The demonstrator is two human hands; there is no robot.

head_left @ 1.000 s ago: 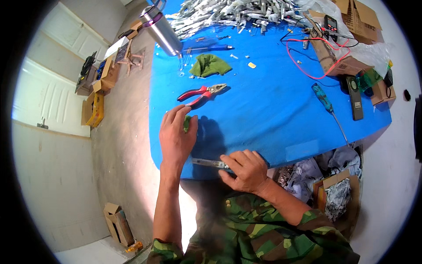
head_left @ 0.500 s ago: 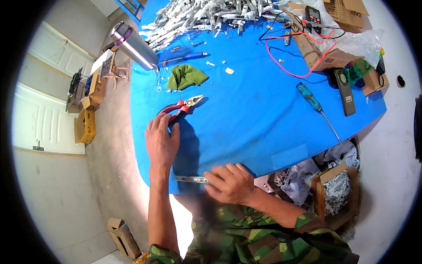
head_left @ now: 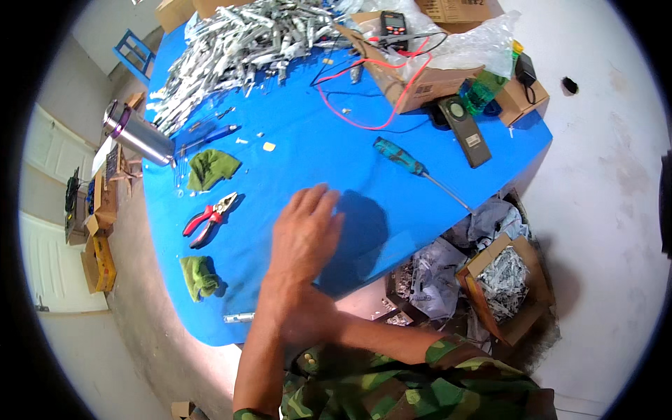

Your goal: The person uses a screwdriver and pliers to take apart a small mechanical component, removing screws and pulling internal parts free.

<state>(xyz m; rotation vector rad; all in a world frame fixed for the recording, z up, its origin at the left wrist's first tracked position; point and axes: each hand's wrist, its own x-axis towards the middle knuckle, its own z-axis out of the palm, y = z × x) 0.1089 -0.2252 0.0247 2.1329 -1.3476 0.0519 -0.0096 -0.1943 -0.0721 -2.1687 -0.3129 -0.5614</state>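
Over the blue-covered table (head_left: 280, 175) my left hand (head_left: 306, 234) reaches forward, fingers stretched out, with nothing seen in it. My right hand (head_left: 311, 318) is at the near edge, crossed under my left wrist; its fingers are hidden and it is blurred. A thin silvery strip (head_left: 239, 318) lies along the near edge, its right end hidden behind my left forearm. Left of my hands lie red-handled pliers (head_left: 210, 220) and a small green cloth (head_left: 199, 278). Farther back is a bigger green cloth (head_left: 213, 169). To the right lies a teal-handled screwdriver (head_left: 402, 155).
A heap of silvery strips (head_left: 245, 52) covers the far left, near a steel flask (head_left: 140, 133). At the back right, a meter (head_left: 393, 29) with red and black leads rests by a cardboard box (head_left: 434, 84). Below the right edge stands a box of scraps (head_left: 502, 283).
My view has swung right, so the table things sit farther left. My left hand has left the pliers and moved right, over my right hand. The small green cloth now shows.
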